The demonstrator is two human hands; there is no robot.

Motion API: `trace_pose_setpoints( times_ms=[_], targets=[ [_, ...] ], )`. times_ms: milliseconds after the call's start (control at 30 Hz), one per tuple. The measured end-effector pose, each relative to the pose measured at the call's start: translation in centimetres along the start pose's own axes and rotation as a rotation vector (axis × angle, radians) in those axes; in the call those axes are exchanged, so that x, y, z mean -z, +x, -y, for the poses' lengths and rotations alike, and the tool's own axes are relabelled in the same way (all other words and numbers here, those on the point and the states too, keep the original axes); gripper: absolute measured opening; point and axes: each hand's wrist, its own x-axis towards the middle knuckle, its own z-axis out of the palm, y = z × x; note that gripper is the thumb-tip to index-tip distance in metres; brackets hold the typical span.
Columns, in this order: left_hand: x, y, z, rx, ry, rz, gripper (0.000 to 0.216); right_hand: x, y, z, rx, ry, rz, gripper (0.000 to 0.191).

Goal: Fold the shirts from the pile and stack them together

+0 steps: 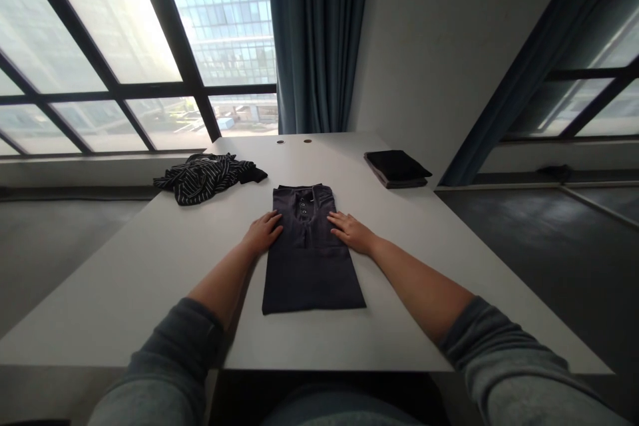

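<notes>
A dark grey shirt [310, 273] lies folded into a long rectangle on the white table, its buttoned neckline at the far end. My left hand [263, 233] rests at the shirt's left edge, fingers stretched out and the tips touching the cloth. On the opposite edge, my right hand [352, 233] lies with its fingers spread over the fabric. Neither hand grips anything. The shirt's underside is hidden.
A crumpled black garment with white stripes [207, 176] lies at the table's far left. Folded dark clothes [398, 168] are stacked at the far right. The white table [329, 346] has two round holes near its back edge, before a blue curtain [319, 40] and windows.
</notes>
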Motion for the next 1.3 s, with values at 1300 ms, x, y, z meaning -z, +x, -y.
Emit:
trace_pose_setpoints(
  times_ms=[1300],
  targets=[
    [-1.5,16.0,4.3,0.357,-0.022,-0.097,0.041,-1.0,16.7,-6.7,-0.442,0.996,-0.368,0.043]
  ],
)
